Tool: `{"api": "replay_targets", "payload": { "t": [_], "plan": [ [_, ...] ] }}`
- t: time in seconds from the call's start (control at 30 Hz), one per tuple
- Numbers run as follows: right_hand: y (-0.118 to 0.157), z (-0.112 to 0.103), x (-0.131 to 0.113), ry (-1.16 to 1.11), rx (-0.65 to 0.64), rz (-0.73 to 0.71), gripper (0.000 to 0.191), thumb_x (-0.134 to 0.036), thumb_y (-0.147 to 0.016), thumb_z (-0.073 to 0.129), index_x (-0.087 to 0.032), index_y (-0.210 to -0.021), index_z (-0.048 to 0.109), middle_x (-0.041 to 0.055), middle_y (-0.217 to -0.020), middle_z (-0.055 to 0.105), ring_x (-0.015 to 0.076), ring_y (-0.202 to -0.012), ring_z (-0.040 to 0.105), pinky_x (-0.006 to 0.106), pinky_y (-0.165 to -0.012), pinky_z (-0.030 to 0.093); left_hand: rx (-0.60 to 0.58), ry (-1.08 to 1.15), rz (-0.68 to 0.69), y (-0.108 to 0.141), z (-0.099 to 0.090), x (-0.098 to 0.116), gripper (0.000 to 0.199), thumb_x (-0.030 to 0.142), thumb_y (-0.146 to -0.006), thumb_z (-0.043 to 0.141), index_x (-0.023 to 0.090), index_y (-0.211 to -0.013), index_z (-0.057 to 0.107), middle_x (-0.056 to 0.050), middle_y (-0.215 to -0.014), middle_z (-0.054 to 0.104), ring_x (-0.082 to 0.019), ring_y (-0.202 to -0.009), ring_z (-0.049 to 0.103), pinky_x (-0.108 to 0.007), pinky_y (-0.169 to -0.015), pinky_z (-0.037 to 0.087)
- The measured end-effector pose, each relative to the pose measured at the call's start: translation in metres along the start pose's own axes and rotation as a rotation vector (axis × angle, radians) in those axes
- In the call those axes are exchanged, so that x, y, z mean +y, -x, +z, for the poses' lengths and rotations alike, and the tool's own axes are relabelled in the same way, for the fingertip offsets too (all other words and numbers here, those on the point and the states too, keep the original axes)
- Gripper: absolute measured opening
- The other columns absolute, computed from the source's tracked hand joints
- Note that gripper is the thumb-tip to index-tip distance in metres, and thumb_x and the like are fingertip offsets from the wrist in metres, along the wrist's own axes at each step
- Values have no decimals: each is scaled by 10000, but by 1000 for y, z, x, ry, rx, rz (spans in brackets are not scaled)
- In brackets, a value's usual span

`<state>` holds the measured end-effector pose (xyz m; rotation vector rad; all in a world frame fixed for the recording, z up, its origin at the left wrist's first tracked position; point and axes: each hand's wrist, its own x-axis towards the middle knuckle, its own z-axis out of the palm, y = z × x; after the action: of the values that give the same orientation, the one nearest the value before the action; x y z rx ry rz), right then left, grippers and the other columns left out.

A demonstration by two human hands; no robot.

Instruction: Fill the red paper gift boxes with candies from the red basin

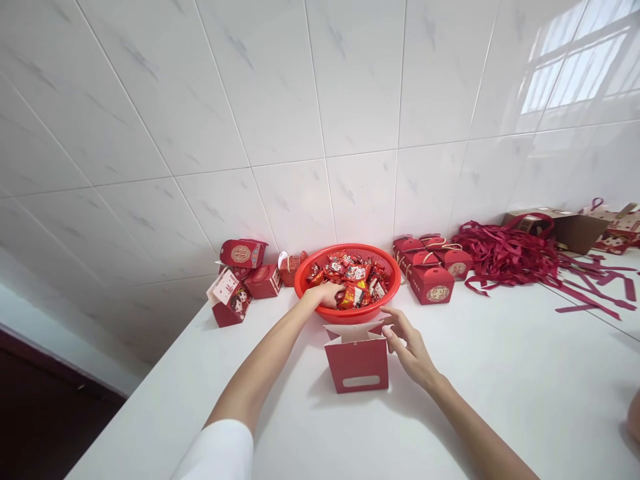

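Note:
A red plastic basket (370, 313) full of wrapped candies (356, 275) stands against the tiled wall. My left hand (327, 295) reaches in over its left front rim, fingertips down among the wrappers; what they hold, if anything, is hidden. In front of the basket, a red paper box (357, 363) stands upright with its top unfolded and a pale oval window near the bottom. My right hand (406, 343) is at the box's upper right edge, fingers apart and curved around the corner, with nothing seen in its grasp.
Small red gift boxes (257, 281) stand left of the basket, and several tied ones (433, 285) to its right. Farther right lie a heap of dark red ribbons (505, 257) and a brown carton (580, 232). Part of another person's skin (634, 417) shows at the right edge.

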<state>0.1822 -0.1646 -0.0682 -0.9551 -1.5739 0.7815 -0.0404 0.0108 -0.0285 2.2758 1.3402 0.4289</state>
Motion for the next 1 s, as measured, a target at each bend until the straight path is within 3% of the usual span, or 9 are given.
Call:
{"api": "replay_targets", "payload": {
  "t": [0.13, 0.3, 0.4, 0.5, 0.63, 0.8, 1.0],
  "plan": [
    [-1, -1, -1, 13, 13, -3, 413, -519, -969, 449, -234, -1262, 506, 45, -947, 662, 137, -583, 590, 274, -528, 522, -84, 41, 11, 3, -5, 14, 376, 56, -511, 651, 174, -867, 677, -46, -807, 713, -255, -752, 673, -307, -717, 509],
    [-1, -2, -2, 16, 26, 6, 407, -512, -972, 442, -232, -1259, 505, 46, -937, 657, 135, -583, 585, 270, -528, 526, 76, 182, 104, 6, -16, 24, 463, 175, -678, 617, 197, -1140, 630, -71, -1262, 633, -255, -1167, 596, -334, -1005, 457],
    [-2, -2, -1, 15, 25, 5, 413, -512, -973, 437, -226, -1264, 501, 46, -930, 653, 135, -587, 584, 264, -528, 525, 125, 350, 140, 6, -17, 23, 506, 200, -685, 673, 196, -1190, 631, -87, -1324, 610, -271, -1257, 549, -367, -1075, 416],
    [-3, -1, -1, 10, 21, 3, 416, -512, -974, 437, -218, -1263, 498, 46, -919, 651, 135, -589, 579, 258, -518, 517, 105, 490, 103, 5, -13, 19, 505, 220, -681, 730, 183, -1178, 645, -105, -1249, 653, -280, -1168, 606, -388, -993, 484],
    [-3, -1, -1, 10, 26, 7, 412, -514, -972, 442, -218, -1250, 508, 46, -922, 655, 134, -586, 578, 258, -515, 515, 58, 628, 38, 4, -8, 17, 438, 378, -719, 752, 145, -1080, 662, -86, -967, 714, -233, -848, 677, -382, -790, 548],
    [-3, -2, -1, 16, 34, 4, 392, -502, -971, 445, -221, -1235, 523, 43, -919, 663, 130, -568, 575, 264, -522, 509, 125, 600, 21, 0, -7, 15, 309, 408, -698, 733, 155, -869, 684, -35, -846, 698, -204, -832, 625, -309, -775, 494],
    [-3, -2, 0, 23, 38, -1, 377, -486, -973, 450, -226, -1236, 520, 44, -916, 665, 134, -570, 572, 266, -511, 491, 236, 516, -71, -7, -9, 10, 274, 405, -687, 619, 176, -547, 564, 7, -608, 580, -164, -673, 499, -275, -660, 399]
  ]
}}
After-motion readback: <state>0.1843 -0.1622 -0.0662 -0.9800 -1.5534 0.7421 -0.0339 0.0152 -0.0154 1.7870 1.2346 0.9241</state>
